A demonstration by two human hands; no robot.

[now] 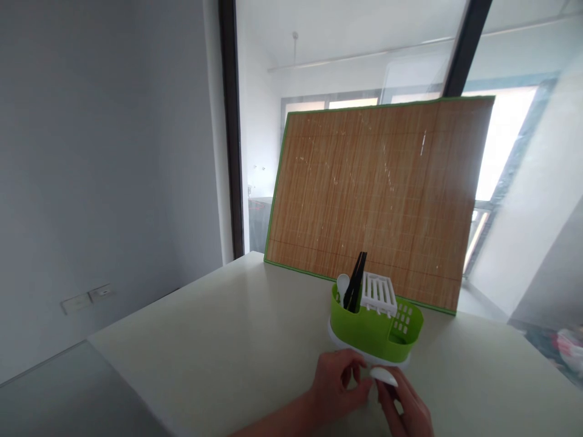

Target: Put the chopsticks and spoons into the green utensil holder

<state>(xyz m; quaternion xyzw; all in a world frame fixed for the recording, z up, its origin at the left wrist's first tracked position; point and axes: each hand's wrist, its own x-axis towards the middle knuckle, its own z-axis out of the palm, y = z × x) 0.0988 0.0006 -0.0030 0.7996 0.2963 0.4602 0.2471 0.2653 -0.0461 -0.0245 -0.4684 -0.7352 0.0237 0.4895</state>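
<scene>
My right hand (407, 405) is closed on a white spoon (384, 376), with its rounded bowl showing above the fingers; its handle is hidden. Just left of it, my left hand (339, 385) has its fingers curled in toward the thumb, the fingertips close to the spoon. Whether they grip part of it I cannot make out. Right beyond both hands stands a green utensil holder (364, 331) on a white base. A second white spoon (343, 284) and black chopsticks or tongs (356, 282) stand in its left part. A white slotted rack (378, 292) sits across its middle.
The holder stands on a white table (218, 328). Behind it, a bamboo mat (373, 194) with green edging leans against a glass partition with dark frames (231, 133). A grey wall (113, 152) with sockets (88, 297) is at the left.
</scene>
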